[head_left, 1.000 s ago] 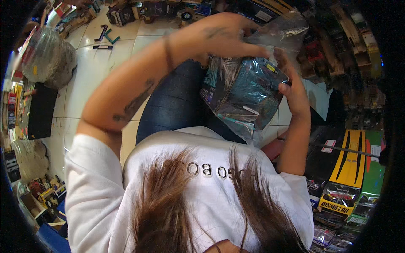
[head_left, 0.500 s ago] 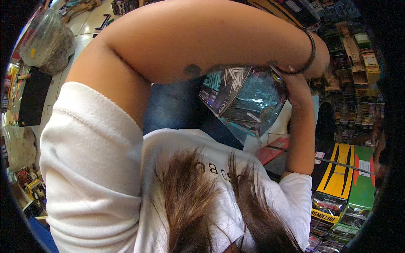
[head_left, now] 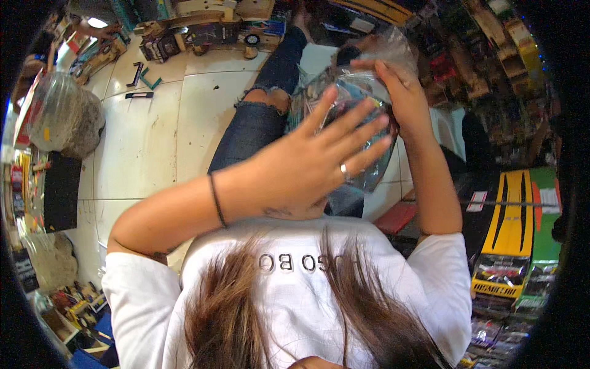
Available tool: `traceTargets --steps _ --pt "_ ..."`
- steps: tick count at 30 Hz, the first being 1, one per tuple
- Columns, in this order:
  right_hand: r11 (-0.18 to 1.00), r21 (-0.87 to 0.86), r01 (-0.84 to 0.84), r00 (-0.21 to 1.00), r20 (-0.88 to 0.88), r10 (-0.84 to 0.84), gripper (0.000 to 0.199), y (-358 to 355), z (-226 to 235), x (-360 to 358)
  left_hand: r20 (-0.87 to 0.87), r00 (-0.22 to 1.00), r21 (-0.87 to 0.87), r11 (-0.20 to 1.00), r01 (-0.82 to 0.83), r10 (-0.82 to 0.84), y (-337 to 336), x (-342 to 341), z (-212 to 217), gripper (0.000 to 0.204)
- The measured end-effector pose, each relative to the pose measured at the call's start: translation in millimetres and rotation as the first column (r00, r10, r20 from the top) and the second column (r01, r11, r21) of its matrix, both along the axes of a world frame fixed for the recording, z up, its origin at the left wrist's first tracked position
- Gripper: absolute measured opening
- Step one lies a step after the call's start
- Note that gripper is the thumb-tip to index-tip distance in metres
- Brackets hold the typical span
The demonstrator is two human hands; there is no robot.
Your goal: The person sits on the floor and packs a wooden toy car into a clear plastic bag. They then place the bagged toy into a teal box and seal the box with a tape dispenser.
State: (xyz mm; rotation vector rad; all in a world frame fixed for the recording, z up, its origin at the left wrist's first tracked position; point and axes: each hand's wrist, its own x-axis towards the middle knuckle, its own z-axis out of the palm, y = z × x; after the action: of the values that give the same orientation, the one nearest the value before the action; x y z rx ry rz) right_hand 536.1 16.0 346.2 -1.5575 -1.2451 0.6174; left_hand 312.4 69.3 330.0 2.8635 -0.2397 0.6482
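A dark boxy package wrapped in clear plastic [head_left: 375,175] is in front of my lap, with loose film standing up at its far end. My right hand [head_left: 405,98] holds it along its right side and far edge, fingers stretched over the film. My left hand [head_left: 326,147] is spread flat over the near face of the package, a ring on one finger and a dark band at the wrist. It covers most of that face; whether the palm presses on it I cannot tell.
Wooden toy trucks [head_left: 215,34] line the far side of the tiled floor [head_left: 147,141]. Yellow and green boxed pieces [head_left: 507,215] stand at the right, near crowded shelves [head_left: 510,80]. A large clear plastic bag [head_left: 70,117] sits at the left, above a black panel [head_left: 61,190].
My left arm has swung down and nearer from across the top of the view. Its hand has come from the package's far right to spread over its near face. My right hand stays on the package.
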Motion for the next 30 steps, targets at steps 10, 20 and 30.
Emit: traceTargets --steps 10,20,30 --pt "0.985 0.113 -0.133 0.905 0.42 0.074 0.036 -33 0 -15 0.258 0.925 0.133 0.938 -0.321 0.28 -27 19 -37 0.059" --pt "0.994 0.062 -0.094 0.614 0.789 0.009 0.039 -72 -7 -79 0.166 0.93 -0.052 0.945 -0.323 0.327 -17 25 -18 0.084" --pt "0.788 0.474 0.393 0.919 -0.192 -0.343 0.042 -131 -108 26 0.068 0.974 0.188 0.956 -0.225 0.216 -11 22 -12 0.062"
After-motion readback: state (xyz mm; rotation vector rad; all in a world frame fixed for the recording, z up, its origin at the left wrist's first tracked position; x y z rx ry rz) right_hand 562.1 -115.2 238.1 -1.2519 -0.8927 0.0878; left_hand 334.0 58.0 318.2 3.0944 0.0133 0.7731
